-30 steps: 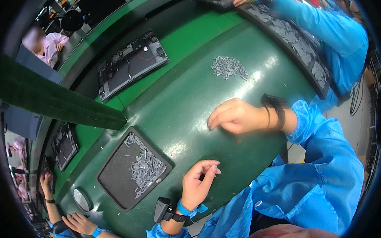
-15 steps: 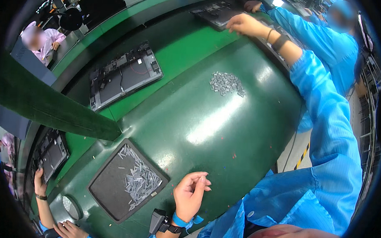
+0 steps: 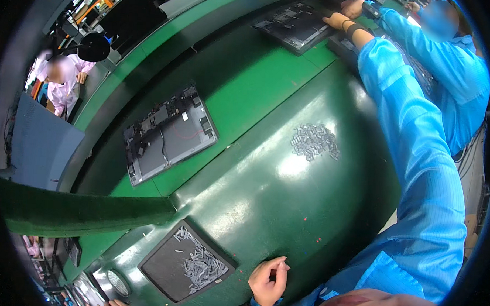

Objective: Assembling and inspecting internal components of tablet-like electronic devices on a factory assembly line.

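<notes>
My left hand (image 3: pixel 269 282) hovers low over the green mat, beside a black tray (image 3: pixel 162 269) of small grey strips (image 3: pixel 203 267). Its fingers are curled and the thumb meets them; anything in that pinch is hidden. My right arm stretches far forward. At its end my right hand (image 3: pixel 338 21) is closed at the right edge of an opened laptop base (image 3: pixel 292 26), though its fingertips are small and partly hidden. A second opened laptop base (image 3: pixel 170 134), with bare boards and a thin red wire, lies on the green strip further left.
A heap of small grey pieces (image 3: pixel 314 142) lies on the mat (image 3: pixel 254 202). A dark green beam (image 3: pixel 86 209) crosses at left, near a round metal dish (image 3: pixel 119 282). A co-worker's hand (image 3: pixel 352 8) is beside my right hand; another person's hand (image 3: pixel 115 305) shows lower left.
My view has shifted, so the mat and trays sit lower. My right hand has gone from hovering with fingers loosely bent to the edge of the far laptop base. My left hand stays curled.
</notes>
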Demonstrator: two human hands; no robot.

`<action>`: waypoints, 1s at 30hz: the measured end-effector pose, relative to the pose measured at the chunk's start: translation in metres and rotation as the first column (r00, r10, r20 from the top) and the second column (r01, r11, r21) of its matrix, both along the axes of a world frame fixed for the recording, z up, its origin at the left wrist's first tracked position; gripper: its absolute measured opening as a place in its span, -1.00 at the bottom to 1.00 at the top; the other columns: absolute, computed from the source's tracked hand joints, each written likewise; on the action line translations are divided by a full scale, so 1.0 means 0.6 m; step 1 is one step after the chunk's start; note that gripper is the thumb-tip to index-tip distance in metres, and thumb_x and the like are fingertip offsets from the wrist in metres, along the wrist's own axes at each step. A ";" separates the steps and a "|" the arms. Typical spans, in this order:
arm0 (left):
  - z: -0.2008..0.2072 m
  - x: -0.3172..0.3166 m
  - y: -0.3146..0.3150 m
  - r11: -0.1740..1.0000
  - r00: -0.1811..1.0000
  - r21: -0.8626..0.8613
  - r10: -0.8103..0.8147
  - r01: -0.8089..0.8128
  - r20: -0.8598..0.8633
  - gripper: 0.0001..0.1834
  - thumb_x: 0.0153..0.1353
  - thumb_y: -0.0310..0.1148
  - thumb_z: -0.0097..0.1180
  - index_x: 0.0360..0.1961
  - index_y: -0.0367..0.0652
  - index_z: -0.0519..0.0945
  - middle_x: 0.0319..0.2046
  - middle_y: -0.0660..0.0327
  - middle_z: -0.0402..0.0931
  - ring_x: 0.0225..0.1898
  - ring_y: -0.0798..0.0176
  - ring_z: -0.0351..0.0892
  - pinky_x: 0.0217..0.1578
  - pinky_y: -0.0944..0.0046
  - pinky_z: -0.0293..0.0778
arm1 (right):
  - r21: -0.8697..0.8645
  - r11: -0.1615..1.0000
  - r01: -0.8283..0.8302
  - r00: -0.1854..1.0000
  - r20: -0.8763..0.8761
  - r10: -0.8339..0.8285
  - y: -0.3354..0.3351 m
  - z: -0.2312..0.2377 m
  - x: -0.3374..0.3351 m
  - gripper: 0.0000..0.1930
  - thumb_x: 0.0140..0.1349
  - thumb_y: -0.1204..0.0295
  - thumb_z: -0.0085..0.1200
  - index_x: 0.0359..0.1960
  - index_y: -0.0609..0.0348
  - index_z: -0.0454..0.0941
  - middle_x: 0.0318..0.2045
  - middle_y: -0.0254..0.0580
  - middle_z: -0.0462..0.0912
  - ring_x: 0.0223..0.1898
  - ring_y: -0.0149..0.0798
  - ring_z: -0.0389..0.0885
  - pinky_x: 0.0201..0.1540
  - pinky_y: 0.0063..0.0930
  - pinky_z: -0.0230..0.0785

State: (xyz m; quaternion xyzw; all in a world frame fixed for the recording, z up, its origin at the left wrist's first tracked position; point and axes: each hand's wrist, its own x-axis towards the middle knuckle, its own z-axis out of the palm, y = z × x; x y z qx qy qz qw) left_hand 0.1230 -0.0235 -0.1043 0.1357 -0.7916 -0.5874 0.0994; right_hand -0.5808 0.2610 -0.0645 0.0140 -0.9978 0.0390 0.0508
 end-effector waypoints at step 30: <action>0.162 -0.201 0.156 0.511 0.955 0.859 0.266 -0.025 -0.130 -0.64 0.29 -0.36 0.10 0.00 -0.28 0.30 -0.07 0.09 0.44 -0.03 0.16 0.49 0.01 0.08 0.46 | -0.870 -0.452 0.198 0.933 0.026 0.358 -0.077 0.145 0.934 -0.42 0.26 0.53 0.04 0.28 0.29 0.10 0.01 -0.12 0.51 0.00 -0.29 0.53 -0.03 -0.39 0.46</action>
